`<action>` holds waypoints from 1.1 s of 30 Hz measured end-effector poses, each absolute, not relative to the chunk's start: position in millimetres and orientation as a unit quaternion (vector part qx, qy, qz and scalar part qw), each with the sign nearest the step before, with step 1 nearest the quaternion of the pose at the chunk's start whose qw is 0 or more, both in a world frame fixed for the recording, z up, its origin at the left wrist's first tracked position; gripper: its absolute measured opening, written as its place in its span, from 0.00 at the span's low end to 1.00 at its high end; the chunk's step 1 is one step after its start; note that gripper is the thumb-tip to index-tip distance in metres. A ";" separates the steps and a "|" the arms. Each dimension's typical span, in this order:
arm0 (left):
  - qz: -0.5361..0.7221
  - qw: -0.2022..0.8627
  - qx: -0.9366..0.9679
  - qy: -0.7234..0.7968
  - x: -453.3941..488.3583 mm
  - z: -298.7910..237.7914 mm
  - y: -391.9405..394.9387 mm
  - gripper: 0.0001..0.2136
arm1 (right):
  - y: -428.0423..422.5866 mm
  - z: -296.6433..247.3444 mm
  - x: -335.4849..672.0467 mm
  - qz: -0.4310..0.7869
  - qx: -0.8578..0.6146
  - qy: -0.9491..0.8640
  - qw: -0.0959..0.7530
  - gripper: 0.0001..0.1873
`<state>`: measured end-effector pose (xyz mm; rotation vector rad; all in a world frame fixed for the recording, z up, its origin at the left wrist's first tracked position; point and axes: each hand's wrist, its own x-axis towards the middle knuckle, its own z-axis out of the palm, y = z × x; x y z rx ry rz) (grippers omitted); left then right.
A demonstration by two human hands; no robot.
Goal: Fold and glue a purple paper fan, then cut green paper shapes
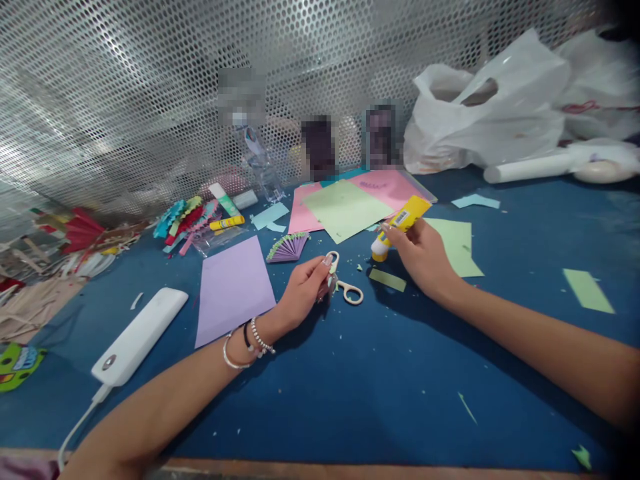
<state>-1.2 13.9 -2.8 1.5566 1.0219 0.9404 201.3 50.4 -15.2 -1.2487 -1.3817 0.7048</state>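
My right hand (425, 253) is closed round a yellow glue stick (407, 215), tilted with its white and yellow end pointing down to the left. That end is just above a narrow green paper strip (388, 280). My left hand (310, 283) is pinched shut, and a small pale bit shows at its fingertips, too small to make out. Beside those fingers are scissors (351, 293) with cream handles, their blades hidden by the hand. A purple pleated paper fan (289, 247) with a green fringed edge lies behind my left hand.
A purple sheet (233, 287) lies left of my left hand. Green and pink sheets (350, 207) overlap at the back, near a water bottle (263, 163). A white corded device (140, 337) sits front left. White plastic bags (485, 110) stand back right, before a perforated metal panel (165, 87).
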 end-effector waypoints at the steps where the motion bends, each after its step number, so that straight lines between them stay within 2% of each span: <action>1: 0.389 0.503 0.645 0.425 -1.1 -2.6 13.8 0.18 | 49.3 -14.6 201.1 0.286 -0.534 -0.591 0.533 0.15; 4: 0.386 0.502 0.646 0.427 -1.0 -2.2 13.8 0.18 | 48.7 -14.2 201.2 0.277 -0.547 -0.596 0.518 0.14; 12: 0.381 0.501 0.649 0.427 -1.2 -2.1 13.9 0.18 | 54.6 -19.3 202.9 0.310 -0.522 -0.579 0.544 0.17; 19: 0.374 0.502 0.651 0.430 -2.1 -3.7 14.3 0.18 | 51.5 -16.3 201.2 0.310 -0.545 -0.603 0.493 0.18; 25: 0.370 0.493 0.659 0.430 -0.3 -0.6 13.5 0.19 | 50.1 -13.0 201.2 0.301 -0.556 -0.605 0.484 0.16; 33: 0.354 0.445 0.699 0.434 -0.9 -0.8 11.8 0.18 | 50.6 -15.3 201.4 0.256 -0.564 -0.647 0.444 0.14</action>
